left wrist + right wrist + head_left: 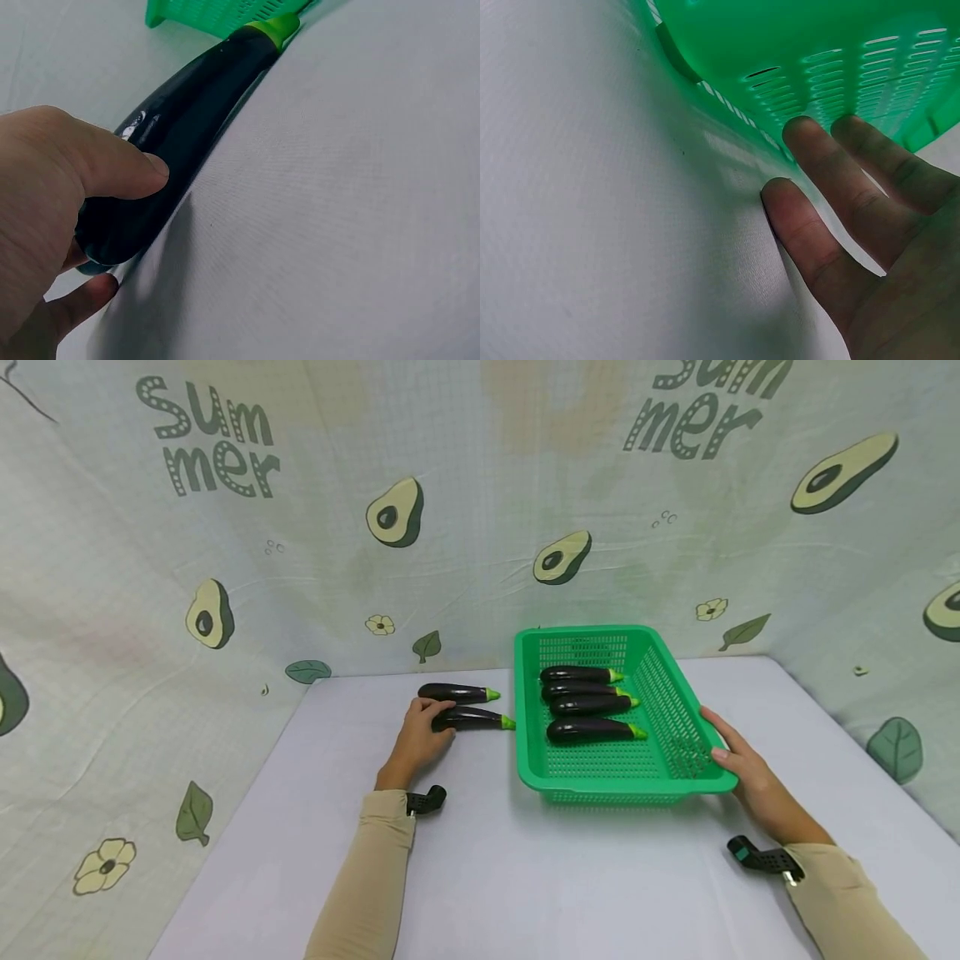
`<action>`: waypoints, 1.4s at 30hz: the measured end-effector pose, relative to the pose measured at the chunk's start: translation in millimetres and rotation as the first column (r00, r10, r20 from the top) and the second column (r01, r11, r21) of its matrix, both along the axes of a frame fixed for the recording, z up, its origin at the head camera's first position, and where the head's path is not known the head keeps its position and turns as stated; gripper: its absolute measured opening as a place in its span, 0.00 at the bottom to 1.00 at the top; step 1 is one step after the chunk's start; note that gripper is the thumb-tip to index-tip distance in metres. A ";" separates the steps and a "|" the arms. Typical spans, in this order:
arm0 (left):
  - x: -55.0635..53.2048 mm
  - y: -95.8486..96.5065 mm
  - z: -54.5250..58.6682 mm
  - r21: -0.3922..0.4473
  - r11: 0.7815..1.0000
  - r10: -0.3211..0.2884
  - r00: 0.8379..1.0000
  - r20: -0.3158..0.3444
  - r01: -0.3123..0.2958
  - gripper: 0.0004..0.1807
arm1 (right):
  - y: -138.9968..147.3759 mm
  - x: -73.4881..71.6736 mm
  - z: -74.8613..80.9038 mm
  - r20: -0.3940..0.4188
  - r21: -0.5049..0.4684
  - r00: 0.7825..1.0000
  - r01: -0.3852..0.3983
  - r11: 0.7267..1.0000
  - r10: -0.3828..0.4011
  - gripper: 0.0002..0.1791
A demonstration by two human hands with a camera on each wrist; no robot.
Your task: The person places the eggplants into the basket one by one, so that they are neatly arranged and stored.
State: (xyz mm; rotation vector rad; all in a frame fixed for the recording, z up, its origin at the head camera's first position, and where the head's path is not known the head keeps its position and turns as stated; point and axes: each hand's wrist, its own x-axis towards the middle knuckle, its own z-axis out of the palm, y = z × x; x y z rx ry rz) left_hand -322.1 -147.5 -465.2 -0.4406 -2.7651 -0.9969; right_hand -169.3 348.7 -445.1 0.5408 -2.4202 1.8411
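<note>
My left hand (420,739) pinches the rounded end of a dark purple eggplant (476,719) lying on the table. In the left wrist view its thumb lies across the glossy eggplant (199,112), whose green stem points to the basket. Just behind lies a second eggplant (453,692). My right hand (753,777) holds the right rim of a green plastic basket (637,785), thumb over the rim. Below it, in the right wrist view, three fingers extend beside the slotted basket wall (727,37). Inside the basket, several eggplants (592,730) lie side by side, stems to the right.
A white cloth covers the table (555,885). Behind it and at the sides hangs a pale curtain (465,460) printed with avocados, leaves and lettering. The basket stands near the table's back edge, right of the two loose eggplants.
</note>
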 end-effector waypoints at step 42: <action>-0.5 -11.9 5.0 0.213 0.977 0.002 0.998 0.062 -0.015 0.24 | -0.1 -1.7 -1.7 0.006 0.004 1.000 0.010 1.000 -0.010 0.32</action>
